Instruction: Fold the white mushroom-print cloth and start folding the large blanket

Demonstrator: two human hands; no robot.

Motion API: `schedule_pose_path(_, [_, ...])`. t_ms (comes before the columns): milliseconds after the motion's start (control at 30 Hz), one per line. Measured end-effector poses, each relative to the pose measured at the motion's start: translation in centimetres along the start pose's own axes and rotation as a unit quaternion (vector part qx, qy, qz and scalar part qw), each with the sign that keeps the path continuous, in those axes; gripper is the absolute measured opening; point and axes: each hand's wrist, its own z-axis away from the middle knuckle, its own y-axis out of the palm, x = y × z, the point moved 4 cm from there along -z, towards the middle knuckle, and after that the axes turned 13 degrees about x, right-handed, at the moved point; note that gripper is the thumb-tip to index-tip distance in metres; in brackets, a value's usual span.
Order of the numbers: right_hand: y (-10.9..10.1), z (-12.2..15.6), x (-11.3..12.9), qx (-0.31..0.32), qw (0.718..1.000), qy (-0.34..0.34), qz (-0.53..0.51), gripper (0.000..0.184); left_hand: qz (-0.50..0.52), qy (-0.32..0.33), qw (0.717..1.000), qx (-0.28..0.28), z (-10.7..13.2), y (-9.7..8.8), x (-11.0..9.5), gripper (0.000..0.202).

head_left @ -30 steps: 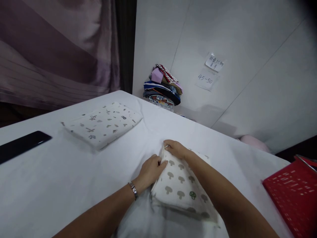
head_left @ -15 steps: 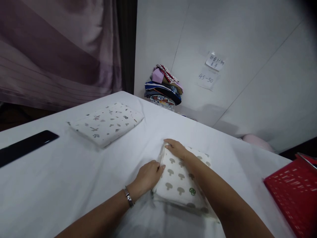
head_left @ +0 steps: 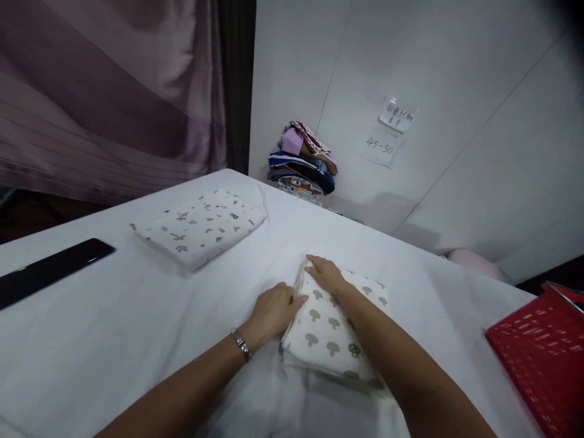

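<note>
A folded white cloth with grey-brown mushroom prints and one green mark (head_left: 326, 331) lies in front of me on the white-covered table. My left hand (head_left: 277, 311), with a metal bracelet at its wrist, grips the cloth's left edge. Its thumb rests on top while the other fingers are partly hidden at the side. At the far left corner, my right hand (head_left: 326, 275) is closed on the layered edge, and its forearm crosses over the right part of the cloth. Farther left lies a second folded white cloth with small leaf-like prints (head_left: 205, 228), touched by neither hand.
A black flat object (head_left: 55, 271) lies at the table's left. On the right stands a red perforated basket (head_left: 538, 347) with a metal handle. Beyond the far edge rises a pile of folded clothes (head_left: 303, 161) by the wall, which carries paper notes (head_left: 380, 148).
My left hand has slid slightly away from me along the cloth's left edge. The right hand stays at the far corner, and the view has shifted a little.
</note>
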Motion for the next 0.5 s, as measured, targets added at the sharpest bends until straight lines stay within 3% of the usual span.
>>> schedule_pose_path(167, [0.2, 0.1, 0.0, -0.012, 1.000, -0.011, 0.004, 0.043, 0.023, 0.003, 0.999, -0.048, -1.4, -0.6, -0.5, 0.026])
schedule_pose_path(500, [0.3, 0.0, -0.1, -0.017, 1.000, -0.009, 0.006, 0.043, 0.070, -0.036, 0.996, -0.039, -2.7, 0.4, -0.1, 0.027])
